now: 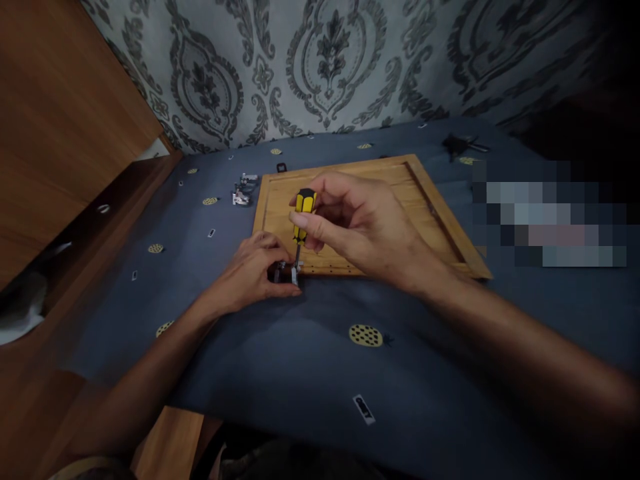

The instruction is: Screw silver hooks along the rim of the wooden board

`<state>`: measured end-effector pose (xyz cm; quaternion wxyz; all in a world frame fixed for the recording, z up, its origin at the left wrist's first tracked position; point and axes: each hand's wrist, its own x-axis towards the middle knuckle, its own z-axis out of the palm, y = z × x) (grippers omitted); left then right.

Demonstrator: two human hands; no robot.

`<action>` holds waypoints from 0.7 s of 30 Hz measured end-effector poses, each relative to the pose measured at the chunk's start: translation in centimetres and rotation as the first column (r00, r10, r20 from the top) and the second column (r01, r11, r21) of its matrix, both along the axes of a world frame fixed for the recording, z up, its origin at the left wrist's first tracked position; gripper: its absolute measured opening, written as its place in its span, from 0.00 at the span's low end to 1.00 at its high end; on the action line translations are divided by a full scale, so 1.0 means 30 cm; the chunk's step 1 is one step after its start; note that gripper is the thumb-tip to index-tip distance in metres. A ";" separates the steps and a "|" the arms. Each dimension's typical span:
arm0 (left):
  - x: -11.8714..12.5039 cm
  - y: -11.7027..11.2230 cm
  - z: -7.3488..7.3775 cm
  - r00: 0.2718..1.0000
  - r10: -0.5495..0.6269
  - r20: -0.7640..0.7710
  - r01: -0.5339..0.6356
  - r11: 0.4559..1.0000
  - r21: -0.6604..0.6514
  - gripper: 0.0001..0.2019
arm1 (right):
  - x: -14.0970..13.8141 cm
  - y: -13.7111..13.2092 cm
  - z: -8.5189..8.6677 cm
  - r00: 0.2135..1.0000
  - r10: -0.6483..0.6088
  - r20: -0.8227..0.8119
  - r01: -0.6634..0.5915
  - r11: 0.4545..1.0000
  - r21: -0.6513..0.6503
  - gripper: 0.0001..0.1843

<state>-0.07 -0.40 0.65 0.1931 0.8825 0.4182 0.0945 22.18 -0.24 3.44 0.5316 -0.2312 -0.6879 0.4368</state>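
My right hand [370, 223] grips a yellow and black screwdriver [304, 217] by its handle, shaft pointing down. The screwdriver's tip meets a metal cabinet hinge [294, 275] at the near left corner of a wooden panel [385, 190]. Thumb and fingers of my left hand [260, 270] close around that hinge from the left, holding it at the panel's edge. Part of the hinge is hidden by the fingers. Small dark holes run along the panel's near edge, right of the hinge.
More metal hinges [242, 193] lie on the blue pineapple-print cloth [300, 373], left of the panel. A small black piece [281, 168] sits behind the panel. At the far right rests a dark tool-like object [465, 145]. Wooden furniture [65, 100] borders the left side.
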 end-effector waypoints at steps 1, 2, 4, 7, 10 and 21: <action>-0.002 0.001 -0.002 1.000 -0.004 0.001 0.004 1.000 0.003 0.16 | 0.000 0.001 0.000 1.000 0.000 0.016 -0.001 1.000 0.010 0.20; -0.003 0.001 -0.004 1.000 -0.009 0.004 0.009 1.000 0.007 0.16 | 0.000 0.001 -0.001 0.999 -0.001 0.032 0.001 1.000 0.018 0.21; -0.006 0.002 -0.007 1.000 -0.015 0.008 0.015 1.000 0.012 0.17 | -0.002 -0.001 -0.003 0.998 -0.009 0.055 0.008 1.000 0.026 0.24; -0.006 0.001 -0.003 1.000 -0.012 -0.003 0.012 1.000 0.008 0.17 | 0.000 -0.010 -0.003 0.996 -0.079 0.049 0.078 0.997 0.028 0.26; -0.002 0.000 0.005 1.000 0.005 -0.015 -0.004 1.000 0.006 0.20 | 0.012 -0.019 0.007 0.981 -0.194 0.021 0.194 0.981 0.026 0.28; -0.058 0.035 -0.118 0.992 -0.050 0.119 0.031 0.986 0.162 0.25 | -0.020 -0.033 0.001 0.975 -0.213 0.067 0.219 0.971 -0.096 0.26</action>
